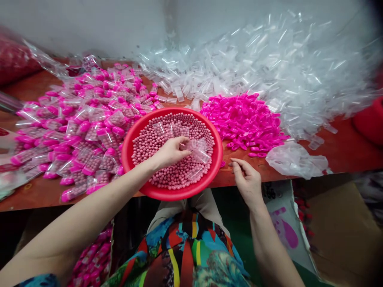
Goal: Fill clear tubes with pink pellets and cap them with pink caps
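A red bowl [131, 139] full of small pink balls [155, 139] sits at the table's front edge, with a few clear tubes lying among the balls. My left hand [171, 151] is over the bowl, fingers pinched on a clear plastic tube [200, 152]. My right hand [247, 179] rests at the table edge just right of the bowl, fingers curled, with nothing I can make out in them. A pile of bright pink caps [243, 119] lies beyond my right hand.
Filled, capped tubes [83, 123] are heaped on the left of the table. A large mound of empty clear tubes [269, 67] covers the back right. A crumpled clear bag [295, 159] lies right of the caps. Cardboard box [344, 231] below right.
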The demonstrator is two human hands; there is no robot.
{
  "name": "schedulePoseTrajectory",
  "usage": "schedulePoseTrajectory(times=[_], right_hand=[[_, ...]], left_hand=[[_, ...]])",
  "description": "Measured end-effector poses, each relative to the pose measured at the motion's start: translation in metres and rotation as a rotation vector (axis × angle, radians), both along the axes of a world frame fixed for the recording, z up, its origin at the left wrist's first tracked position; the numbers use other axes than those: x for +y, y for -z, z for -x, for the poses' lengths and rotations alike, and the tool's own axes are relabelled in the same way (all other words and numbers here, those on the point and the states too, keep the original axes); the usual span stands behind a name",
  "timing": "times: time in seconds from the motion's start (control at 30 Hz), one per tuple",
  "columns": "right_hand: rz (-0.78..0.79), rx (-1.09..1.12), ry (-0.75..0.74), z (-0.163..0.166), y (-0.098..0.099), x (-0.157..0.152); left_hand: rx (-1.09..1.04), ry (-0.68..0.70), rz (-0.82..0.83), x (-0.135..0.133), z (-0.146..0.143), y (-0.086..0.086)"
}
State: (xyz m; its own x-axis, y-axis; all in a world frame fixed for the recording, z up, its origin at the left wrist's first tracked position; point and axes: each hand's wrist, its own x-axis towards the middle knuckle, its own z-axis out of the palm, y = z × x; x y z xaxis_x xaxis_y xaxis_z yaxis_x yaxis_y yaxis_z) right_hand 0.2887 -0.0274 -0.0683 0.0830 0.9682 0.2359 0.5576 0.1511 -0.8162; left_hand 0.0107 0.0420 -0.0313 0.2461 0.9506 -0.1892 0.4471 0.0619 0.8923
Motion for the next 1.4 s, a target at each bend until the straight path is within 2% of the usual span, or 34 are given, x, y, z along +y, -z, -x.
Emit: schedulePoseTrajectory(times=[0.07, 0.13, 0.2, 0.27, 0.33, 0.4, 0.47, 0.57, 0.67, 0.77, 0.83, 0.9, 1.0, 1.07, 1.13, 1.17, 1.27, 1.33, 1.4], right_hand=[[0.016, 0.005, -0.02, 0.001, 0.003, 0.0], [0.0, 0.006, -0.046, 0.004, 0.0, 0.0], [-0.063, -0.016, -0.064, 0.01, -0.01, 0.0], [-0.167, -0.069, -0.098, 0.022, -0.023, 0.003], [-0.259, -0.153, -0.188, 0.039, -0.036, 0.01], [-0.278, -0.286, -0.338, 0.062, -0.046, 0.022], [-0.228, -0.466, -0.503, 0.085, -0.049, 0.038], [-0.125, -0.632, -0.682, 0.11, -0.047, 0.063], [-0.062, -0.716, -0.772, 0.118, -0.045, 0.083], [-0.029, -0.854, -0.763, 0.116, -0.048, 0.096], [-0.037, -0.972, -0.704, 0.115, -0.051, 0.102], [-0.069, -1.077, -0.664, 0.116, -0.054, 0.105], [-0.091, -1.12, -0.706, 0.125, -0.054, 0.105], [-0.059, -1.07, -0.756, 0.136, -0.051, 0.103], [0.001, -1.001, -0.805, 0.149, -0.046, 0.098], [0.03, -0.963, -0.834, 0.156, -0.043, 0.096], [0.084, -0.807, -0.924, 0.173, -0.035, 0.088], [0.092, -0.661, -0.93, 0.177, -0.034, 0.083], [0.093, -0.492, -0.883, 0.175, -0.035, 0.079]], left_hand=[[-0.062, -0.044, 0.012, -0.008, 0.002, -0.003], [-0.022, -0.057, 0.002, -0.013, 0.007, -0.006], [0.143, -0.041, -0.07, -0.016, 0.015, -0.009], [0.356, -0.001, -0.217, -0.017, 0.022, -0.012], [0.496, 0.052, -0.356, -0.018, 0.024, -0.015], [0.528, 0.09, -0.406, -0.019, 0.02, -0.015], [0.507, 0.095, -0.401, -0.02, 0.013, -0.016], [0.452, 0.031, -0.388, -0.019, 0.006, -0.016], [0.362, -0.055, -0.279, -0.018, 0.007, -0.013], [0.333, -0.098, -0.164, -0.023, 0.009, -0.009], [0.326, -0.021, -0.102, -0.032, 0.006, -0.008], [0.302, 0.116, -0.065, -0.046, 0.002, -0.009], [0.261, 0.264, -0.127, -0.072, -0.001, -0.018], [0.219, 0.276, -0.167, -0.087, 0.005, -0.026], [0.166, 0.193, -0.148, -0.098, 0.019, -0.034], [0.136, 0.108, -0.131, -0.102, 0.028, -0.038], [0.024, -0.256, -0.097, -0.106, 0.059, -0.043], [-0.076, -0.496, -0.099, -0.105, 0.074, -0.042], [-0.197, -0.639, -0.105, -0.102, 0.078, -0.038]])
